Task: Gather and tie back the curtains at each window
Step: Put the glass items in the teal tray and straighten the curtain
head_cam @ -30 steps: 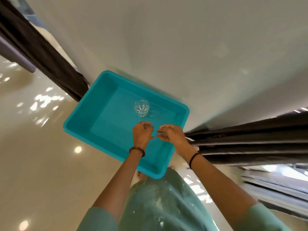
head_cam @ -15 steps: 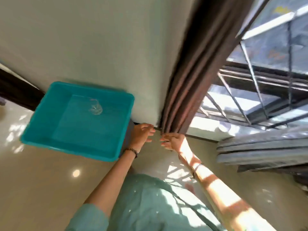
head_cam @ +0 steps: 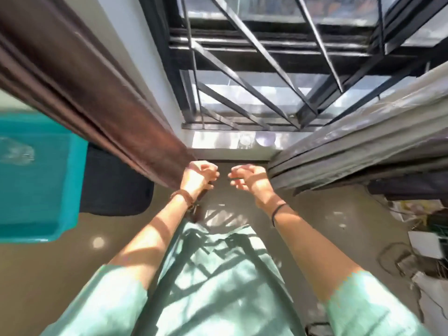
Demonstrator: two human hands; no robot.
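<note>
- The left hand is curled into a loose fist just beside the lower end of the brown curtain; whether it pinches fabric or a tie I cannot tell; the right hand has its fingers spread and holds nothing, near the grey curtain but apart from it.
- Both curtains hang gathered at either side of the barred window; no tie-back shows on either.
- Likely slip: a one-handed hold on the brown bundle could let folds fan out again; a loose tie might slide down the smooth pleats.
- The teal tub sits close on the left; a backward step or swinging cloth could knock it.
- Hidden: curtain tops and rods are cut off; the left palm is turned away; the small clear objects on the sill are too blurred to name.
</note>
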